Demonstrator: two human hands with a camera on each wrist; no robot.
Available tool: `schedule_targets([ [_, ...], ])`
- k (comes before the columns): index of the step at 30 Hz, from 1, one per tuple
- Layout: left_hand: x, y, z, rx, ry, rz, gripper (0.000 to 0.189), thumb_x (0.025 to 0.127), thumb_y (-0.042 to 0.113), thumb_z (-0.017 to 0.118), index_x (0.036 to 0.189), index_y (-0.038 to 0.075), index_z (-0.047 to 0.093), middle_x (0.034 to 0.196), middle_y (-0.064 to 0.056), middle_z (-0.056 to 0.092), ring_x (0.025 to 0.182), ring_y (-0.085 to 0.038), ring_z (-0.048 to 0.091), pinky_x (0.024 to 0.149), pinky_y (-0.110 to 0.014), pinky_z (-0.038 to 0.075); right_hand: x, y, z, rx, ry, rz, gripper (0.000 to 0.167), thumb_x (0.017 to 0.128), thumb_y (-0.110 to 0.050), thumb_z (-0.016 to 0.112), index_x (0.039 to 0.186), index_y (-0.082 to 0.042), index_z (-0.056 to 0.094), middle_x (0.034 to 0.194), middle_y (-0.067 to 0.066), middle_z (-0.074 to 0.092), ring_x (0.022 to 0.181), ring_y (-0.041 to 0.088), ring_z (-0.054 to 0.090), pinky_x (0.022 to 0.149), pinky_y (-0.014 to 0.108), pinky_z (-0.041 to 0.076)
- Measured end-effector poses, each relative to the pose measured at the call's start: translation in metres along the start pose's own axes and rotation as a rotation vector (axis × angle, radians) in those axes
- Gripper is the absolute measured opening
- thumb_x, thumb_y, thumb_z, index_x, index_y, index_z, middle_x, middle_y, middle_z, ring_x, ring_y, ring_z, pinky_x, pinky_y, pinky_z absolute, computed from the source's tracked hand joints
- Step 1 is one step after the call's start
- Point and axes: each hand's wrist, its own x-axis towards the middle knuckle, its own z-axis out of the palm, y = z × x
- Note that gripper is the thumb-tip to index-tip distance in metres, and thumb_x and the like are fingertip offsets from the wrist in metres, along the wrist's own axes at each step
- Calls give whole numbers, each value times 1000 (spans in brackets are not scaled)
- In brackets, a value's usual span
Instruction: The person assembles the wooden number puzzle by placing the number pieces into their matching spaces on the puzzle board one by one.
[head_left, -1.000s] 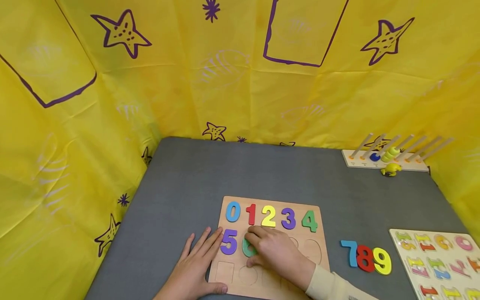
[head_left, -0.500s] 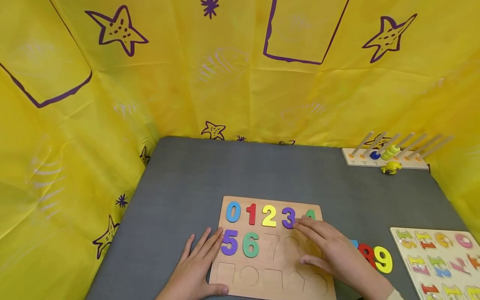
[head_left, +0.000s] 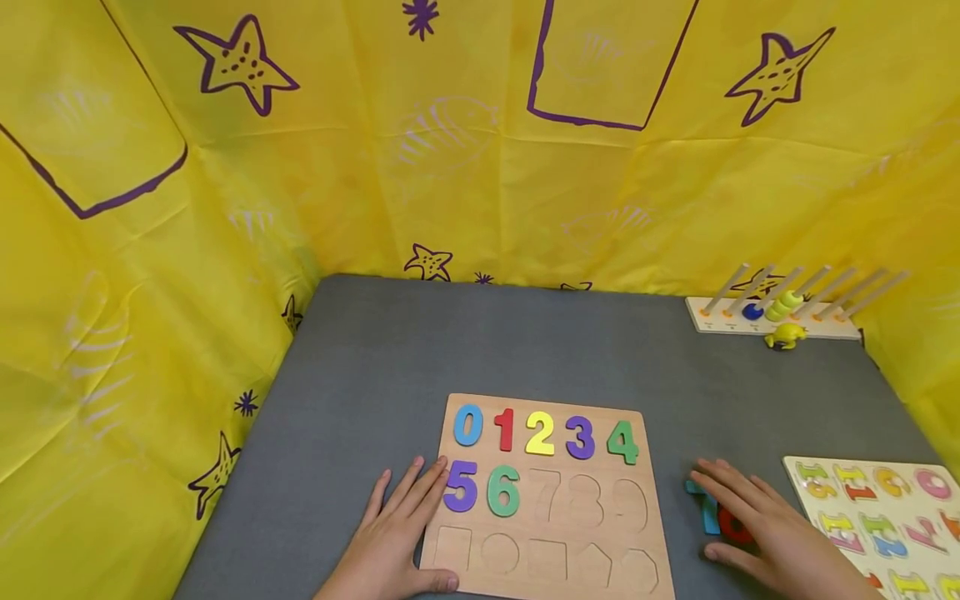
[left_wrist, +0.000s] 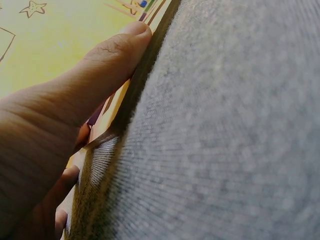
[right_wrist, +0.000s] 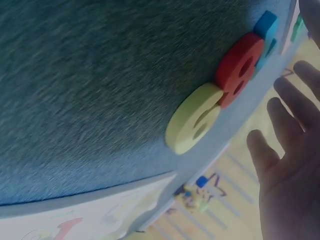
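A wooden number puzzle board (head_left: 555, 533) lies near the table's front, with numerals 0 to 4 in its top row. Below them sit a purple 5 (head_left: 461, 487) and a green 6 (head_left: 503, 491); the recesses for 7, 8 and 9 show bare. My left hand (head_left: 397, 533) rests along the board's left edge, fingers spread and straight, thumb at the front edge. My right hand (head_left: 765, 529) hovers over the loose numerals with fingers extended, holding nothing. Under it are a blue 7 (head_left: 708, 510), a red 8 (right_wrist: 240, 69) and a yellow 9 (right_wrist: 194, 119), touching in a row.
At the right lies a second, paler number board (head_left: 870, 500) with several coloured pieces. A peg abacus (head_left: 825, 327) stands at the back right, with a small yellow toy (head_left: 786, 337) before it. Yellow patterned cloth (head_left: 450, 167) walls the grey table.
My right hand has let go of the green 6, which sits in its recess, and moved right to above the loose numerals. The left hand stays on the board.
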Motion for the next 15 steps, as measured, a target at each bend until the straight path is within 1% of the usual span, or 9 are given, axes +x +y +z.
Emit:
schedule_targets([
  [3, 0, 0, 1, -4, -11, -2, 128, 65, 82, 71, 163, 15, 24, 169, 3, 15, 154, -31, 9, 115, -64, -3, -5, 4, 2, -20, 4, 3, 82, 77, -48, 85, 148, -20, 53, 145, 8, 52, 142, -16, 3, 109, 5, -4],
  [6, 0, -1, 2, -5, -20, -7, 128, 66, 83, 69, 163, 15, 23, 169, 4, 14, 154, -31, 8, 115, -64, -3, -7, 6, 4, -48, 14, -13, 79, 76, -47, 86, 144, -19, 57, 143, 8, 56, 142, -17, 4, 109, 5, -3],
  [11, 0, 0, 2, -1, -21, -14, 128, 66, 85, 67, 163, 16, 22, 169, 5, 14, 154, -30, 8, 115, -63, -4, -8, 9, 8, -99, 41, -65, 76, 75, -45, 87, 142, -19, 61, 143, 4, 57, 143, -15, 7, 112, 8, 0],
  [15, 0, 0, 2, 15, -13, -11, 128, 65, 85, 67, 163, 16, 22, 169, 5, 14, 154, -30, 9, 115, -63, -3, -8, 10, 9, -112, 65, -98, 74, 73, -40, 89, 140, -18, 63, 144, 3, 56, 144, -13, 10, 114, 10, 0],
])
